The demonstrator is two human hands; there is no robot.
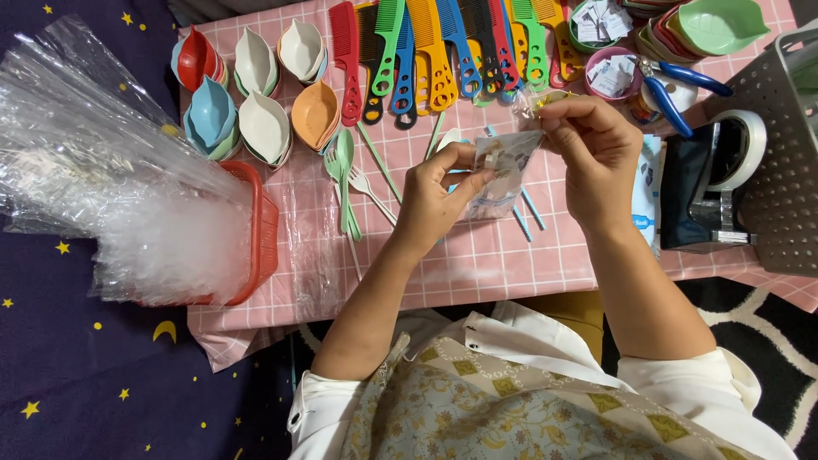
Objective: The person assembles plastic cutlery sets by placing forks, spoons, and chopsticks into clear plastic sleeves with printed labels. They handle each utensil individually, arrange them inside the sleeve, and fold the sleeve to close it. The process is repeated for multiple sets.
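Both hands — left hand (439,192), right hand (592,153) — pinch a small clear packet (503,166) held between them.

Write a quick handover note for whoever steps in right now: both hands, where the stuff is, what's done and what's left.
Left hand: pinches the lower left of a small clear packet held above the table.
Right hand: pinches the packet's top right corner; something small and yellow shows at the fingertips.
Around: combs in a row at the far edge, leaf-shaped bowls stacked far left, pastel forks and spoons near the left hand, clear bags in the red basket, tape dispenser to the right.
Done: one packet is in hand, part filled.
Left: whether it is sealed cannot be told.
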